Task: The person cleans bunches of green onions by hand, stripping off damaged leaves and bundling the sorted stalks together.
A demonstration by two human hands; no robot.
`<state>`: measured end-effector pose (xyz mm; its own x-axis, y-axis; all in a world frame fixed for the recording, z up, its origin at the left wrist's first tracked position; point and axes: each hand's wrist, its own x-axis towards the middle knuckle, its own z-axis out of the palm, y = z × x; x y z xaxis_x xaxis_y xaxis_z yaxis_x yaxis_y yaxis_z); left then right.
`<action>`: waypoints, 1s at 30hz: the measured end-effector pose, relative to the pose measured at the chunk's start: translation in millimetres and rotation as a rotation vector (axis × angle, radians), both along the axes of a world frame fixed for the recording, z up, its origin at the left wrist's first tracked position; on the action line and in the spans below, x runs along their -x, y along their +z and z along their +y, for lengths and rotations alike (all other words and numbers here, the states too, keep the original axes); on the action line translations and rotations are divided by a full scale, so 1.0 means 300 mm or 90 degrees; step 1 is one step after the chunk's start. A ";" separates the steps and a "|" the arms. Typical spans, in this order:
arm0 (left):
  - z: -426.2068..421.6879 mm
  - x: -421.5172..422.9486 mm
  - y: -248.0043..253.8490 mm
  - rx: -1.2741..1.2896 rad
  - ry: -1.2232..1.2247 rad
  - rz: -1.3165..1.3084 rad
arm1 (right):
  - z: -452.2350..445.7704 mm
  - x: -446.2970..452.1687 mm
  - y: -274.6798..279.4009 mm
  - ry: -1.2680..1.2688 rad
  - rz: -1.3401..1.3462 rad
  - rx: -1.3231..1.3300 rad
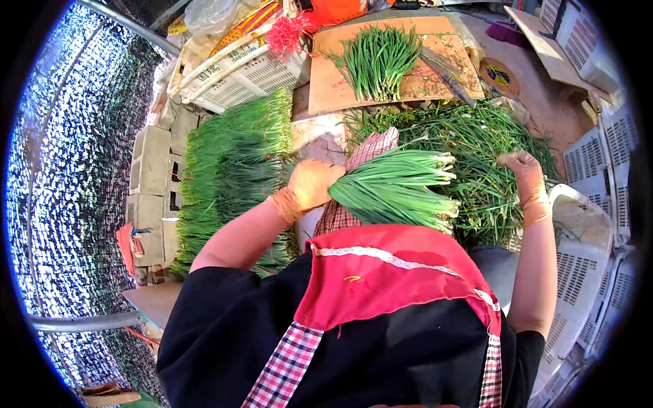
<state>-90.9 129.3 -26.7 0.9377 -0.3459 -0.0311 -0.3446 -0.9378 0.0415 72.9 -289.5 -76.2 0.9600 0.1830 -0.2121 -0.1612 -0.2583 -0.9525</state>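
My left hand [314,185], in an orange glove, is closed around the leafy end of a bunch of garlic chives [398,189]. The bunch fans out to the right over my lap, its pale stem ends split into two clumps. My right hand [524,168], gloved as well, is off to the right with its fingers curled together, over the edge of a heap of loose chives [486,139]. Whatever those fingers pinch, if anything, is too small to make out. A red apron [388,272] covers my front, and checked cloth [338,212] shows beneath the bunch.
Ahead, a wooden board [330,92] carries more chives [381,61] and a long knife [447,73]. Stacked chive bundles [235,163] lie at left beside concrete blocks [149,163]. White crates stand at back left [231,78] and right [578,265]. Red twine [291,32] hangs behind.
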 end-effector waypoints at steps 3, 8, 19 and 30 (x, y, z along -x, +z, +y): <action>-0.005 -0.066 0.044 -0.018 -0.052 -0.048 | 0.132 0.089 0.082 0.146 0.016 0.025; -0.037 -0.160 0.149 -0.115 -0.101 -0.077 | 0.234 0.195 0.050 0.134 0.297 -0.312; -0.102 -0.252 0.289 -0.113 -0.140 -0.113 | 0.217 0.343 0.113 0.042 0.076 -0.532; -0.154 -0.319 0.376 -0.163 -0.275 -0.372 | 0.191 0.358 0.116 -0.088 -0.029 -0.520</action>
